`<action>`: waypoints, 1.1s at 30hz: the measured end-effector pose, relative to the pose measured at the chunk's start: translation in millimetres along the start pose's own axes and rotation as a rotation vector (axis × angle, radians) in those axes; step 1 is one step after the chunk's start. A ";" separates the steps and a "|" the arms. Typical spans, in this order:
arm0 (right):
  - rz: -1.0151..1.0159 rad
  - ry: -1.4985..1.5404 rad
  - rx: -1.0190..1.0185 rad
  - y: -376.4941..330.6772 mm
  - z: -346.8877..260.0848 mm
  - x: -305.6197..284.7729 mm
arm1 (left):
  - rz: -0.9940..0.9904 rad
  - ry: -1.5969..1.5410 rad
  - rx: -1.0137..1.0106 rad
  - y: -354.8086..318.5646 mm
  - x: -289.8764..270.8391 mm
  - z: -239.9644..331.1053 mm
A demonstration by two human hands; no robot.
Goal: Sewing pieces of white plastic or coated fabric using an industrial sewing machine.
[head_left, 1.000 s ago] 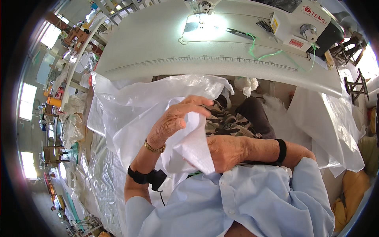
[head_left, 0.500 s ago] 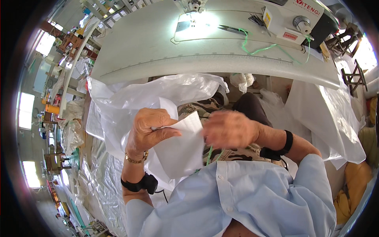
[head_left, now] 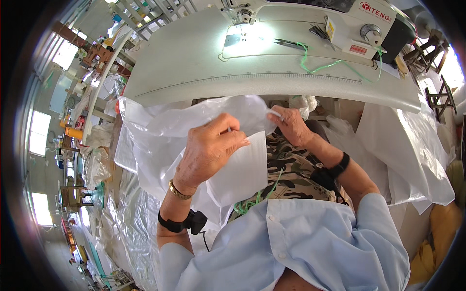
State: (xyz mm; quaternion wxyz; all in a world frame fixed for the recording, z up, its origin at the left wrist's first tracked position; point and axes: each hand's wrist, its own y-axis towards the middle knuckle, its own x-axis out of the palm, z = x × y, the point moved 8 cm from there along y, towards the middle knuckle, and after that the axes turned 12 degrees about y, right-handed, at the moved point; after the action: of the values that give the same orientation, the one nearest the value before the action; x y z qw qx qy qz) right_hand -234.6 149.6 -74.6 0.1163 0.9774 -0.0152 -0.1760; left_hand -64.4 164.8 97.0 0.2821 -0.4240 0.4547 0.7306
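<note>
Over my lap, my left hand (head_left: 213, 145) is closed on the top edge of a white woven plastic sheet (head_left: 242, 167), its thumb pointing right. The sheet hangs down toward my shirt. Farther forward and to the right, my right hand (head_left: 292, 127) pinches the edge of a clear plastic film (head_left: 191, 110). That film spreads left from the fingers, just under the table's front edge, and drapes down past my left wrist. A bunch of green string (head_left: 247, 206) lies at my lap below the sheet.
A sewing machine (head_left: 361, 24) stands at the back, its lamp lighting the needle plate. Dark thread snips (head_left: 289, 43) and green thread (head_left: 335, 63) lie on the table (head_left: 194, 63), near its printed ruler. White plastic sheets (head_left: 403, 150) hang at right; crumpled film (head_left: 131, 233) lies at left.
My right hand has moved forward and now pinches the film's edge. My left hand has shifted right and up with the woven sheet, which lies flatter to view.
</note>
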 end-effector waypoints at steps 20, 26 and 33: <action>0.068 0.131 -0.244 -18.4 -160.9 -37.1 | 0.037 -0.195 0.020 32.5 -23.5 0.0; 0.089 -0.011 -0.507 -22.8 -182.7 -35.2 | 0.046 -0.198 0.025 34.0 -16.2 -3.2; 0.171 -0.323 -0.560 -22.4 -184.1 -21.8 | 0.019 -0.206 0.015 33.6 -13.1 -4.9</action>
State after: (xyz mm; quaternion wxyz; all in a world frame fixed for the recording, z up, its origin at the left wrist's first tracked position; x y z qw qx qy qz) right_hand -191.3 213.8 95.3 0.3909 0.8621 -0.0664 -0.3156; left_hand -83.2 145.6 121.7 0.3236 -0.3401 0.4327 0.7697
